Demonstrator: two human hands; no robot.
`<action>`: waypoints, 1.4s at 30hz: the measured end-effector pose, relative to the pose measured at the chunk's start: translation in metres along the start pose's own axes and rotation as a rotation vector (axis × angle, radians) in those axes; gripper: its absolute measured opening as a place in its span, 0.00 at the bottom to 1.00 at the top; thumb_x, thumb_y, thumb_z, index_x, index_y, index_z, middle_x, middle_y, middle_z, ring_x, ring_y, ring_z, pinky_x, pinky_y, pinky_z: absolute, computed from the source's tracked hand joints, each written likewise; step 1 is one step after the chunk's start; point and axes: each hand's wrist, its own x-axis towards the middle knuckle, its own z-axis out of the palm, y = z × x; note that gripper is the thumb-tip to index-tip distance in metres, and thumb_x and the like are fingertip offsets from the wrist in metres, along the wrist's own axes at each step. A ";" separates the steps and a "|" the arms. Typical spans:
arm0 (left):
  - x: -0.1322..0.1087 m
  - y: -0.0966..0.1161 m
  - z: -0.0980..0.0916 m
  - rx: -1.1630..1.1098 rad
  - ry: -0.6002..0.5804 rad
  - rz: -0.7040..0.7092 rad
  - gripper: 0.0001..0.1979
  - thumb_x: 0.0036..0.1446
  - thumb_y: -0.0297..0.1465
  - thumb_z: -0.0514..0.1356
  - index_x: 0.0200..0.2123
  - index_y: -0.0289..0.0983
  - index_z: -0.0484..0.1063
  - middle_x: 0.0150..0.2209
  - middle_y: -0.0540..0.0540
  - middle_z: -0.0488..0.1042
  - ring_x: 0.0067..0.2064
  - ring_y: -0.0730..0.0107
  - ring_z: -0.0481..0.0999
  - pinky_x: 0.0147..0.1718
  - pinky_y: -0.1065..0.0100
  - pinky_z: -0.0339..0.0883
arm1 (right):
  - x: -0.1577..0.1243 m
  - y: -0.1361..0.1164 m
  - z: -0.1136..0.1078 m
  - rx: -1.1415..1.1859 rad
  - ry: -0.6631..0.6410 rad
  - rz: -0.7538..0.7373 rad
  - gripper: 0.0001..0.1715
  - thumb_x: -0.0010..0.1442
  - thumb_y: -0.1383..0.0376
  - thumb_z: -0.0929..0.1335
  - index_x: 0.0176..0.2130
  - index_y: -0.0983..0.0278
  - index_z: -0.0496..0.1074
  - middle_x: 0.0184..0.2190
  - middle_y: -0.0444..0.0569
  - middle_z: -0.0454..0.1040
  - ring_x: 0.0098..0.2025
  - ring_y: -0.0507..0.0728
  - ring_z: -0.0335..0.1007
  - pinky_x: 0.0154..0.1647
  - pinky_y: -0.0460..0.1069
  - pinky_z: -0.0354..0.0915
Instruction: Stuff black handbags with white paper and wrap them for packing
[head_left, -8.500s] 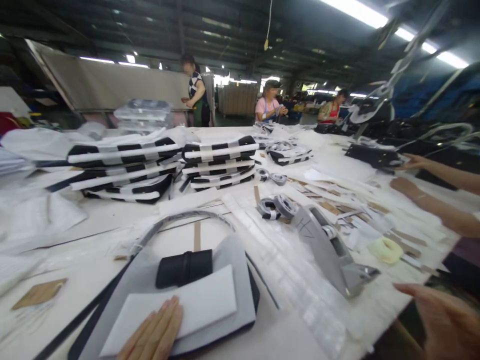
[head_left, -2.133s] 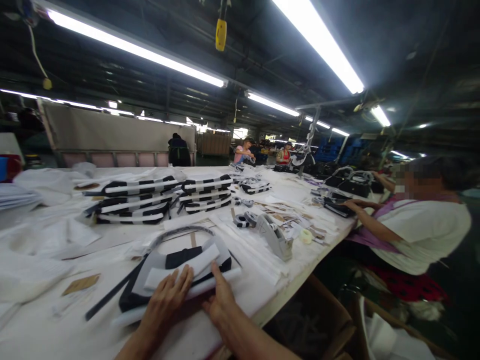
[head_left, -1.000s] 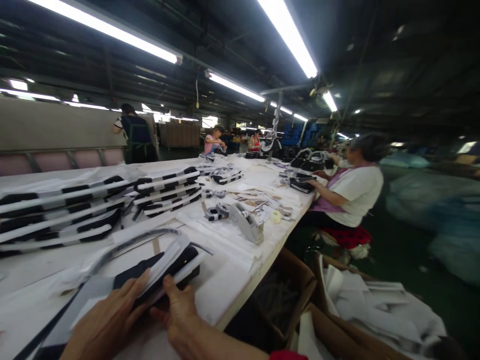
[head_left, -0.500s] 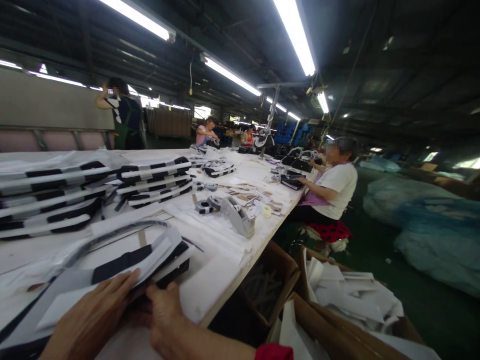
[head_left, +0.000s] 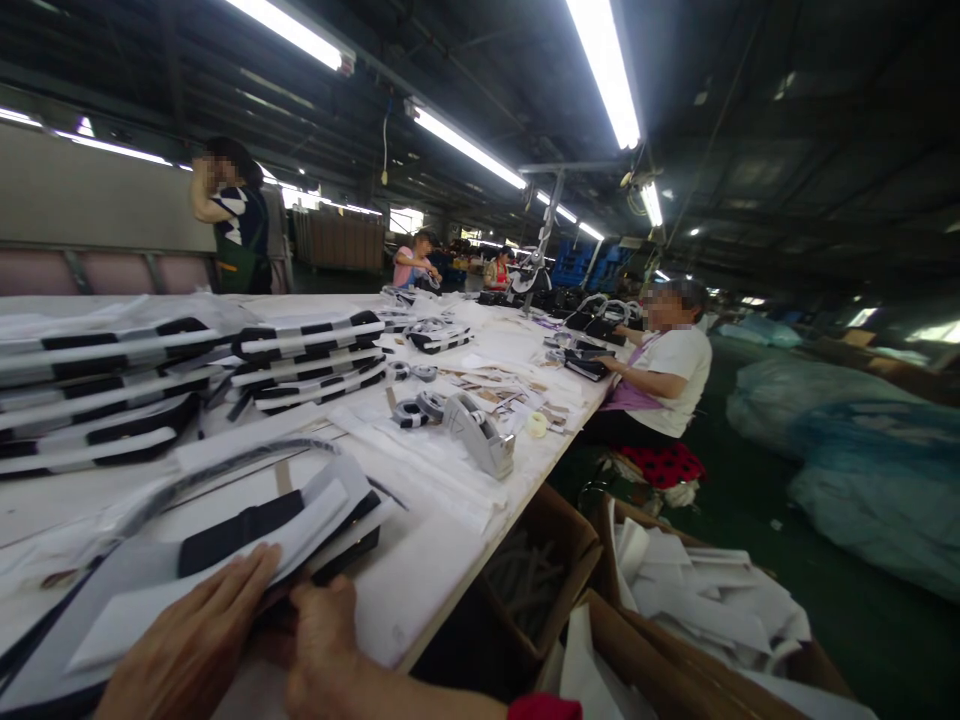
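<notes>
I'm leaning over the long white work table (head_left: 431, 590), and everything I'm touching is sitting at its near edge. Stacks of black bags banded in white wrapping (head_left: 307, 360) are piling up toward the far left, and a co-worker (head_left: 671, 370) is sitting at the right edge. An open cardboard box (head_left: 559, 535) is standing below that edge.

The black handbag (head_left: 240, 525) is lying at the near edge, sandwiched in a white foam sheet (head_left: 127, 620). My left hand (head_left: 191, 645) is lying flat on the sheet, fingers released and spread. My right hand (head_left: 319, 645) is pinching the bag's near rim, thumb on top and the other fingers tucked out of sight.

I'm judging it light and fairly stiff, with soft, slippery wrapping, so gripping the rim rather than the loose sheet looks safest. A tape dispenser (head_left: 480, 440) is resting further along.
</notes>
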 end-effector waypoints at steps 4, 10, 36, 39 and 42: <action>-0.002 0.006 -0.001 0.071 0.034 0.136 0.25 0.56 0.22 0.46 0.53 0.35 0.73 0.56 0.39 0.73 0.56 0.55 0.72 0.54 0.57 0.66 | 0.014 0.008 -0.001 -0.006 0.045 -0.007 0.14 0.44 0.77 0.66 0.32 0.62 0.64 0.24 0.47 0.76 0.27 0.59 0.76 0.19 0.47 0.68; 0.011 0.034 -0.015 0.050 0.151 0.072 0.25 0.51 0.24 0.46 0.48 0.29 0.74 0.52 0.33 0.75 0.55 0.46 0.71 0.53 0.49 0.63 | 0.029 0.013 0.001 0.060 0.058 -0.003 0.12 0.42 0.75 0.68 0.29 0.63 0.66 0.21 0.45 0.73 0.28 0.60 0.76 0.19 0.49 0.69; 0.025 0.045 -0.032 0.343 0.079 0.075 0.21 0.61 0.19 0.49 0.56 0.31 0.67 0.53 0.36 0.74 0.54 0.57 0.74 0.51 0.60 0.67 | -0.044 -0.054 0.016 0.096 -0.171 0.247 0.09 0.61 0.63 0.69 0.39 0.68 0.74 0.34 0.50 0.78 0.35 0.52 0.75 0.36 0.43 0.71; 0.020 0.045 -0.029 0.345 0.060 0.088 0.21 0.63 0.20 0.49 0.58 0.31 0.65 0.54 0.36 0.73 0.55 0.58 0.73 0.52 0.60 0.67 | -0.039 -0.052 0.015 0.065 -0.118 0.305 0.15 0.62 0.58 0.69 0.42 0.68 0.73 0.35 0.51 0.78 0.37 0.53 0.75 0.37 0.45 0.72; 0.017 0.043 -0.027 0.347 0.092 0.113 0.20 0.63 0.21 0.49 0.57 0.31 0.66 0.54 0.38 0.74 0.55 0.58 0.73 0.53 0.60 0.66 | -0.036 -0.047 0.012 0.042 -0.098 0.272 0.15 0.63 0.58 0.69 0.44 0.67 0.72 0.33 0.50 0.77 0.35 0.55 0.75 0.36 0.48 0.73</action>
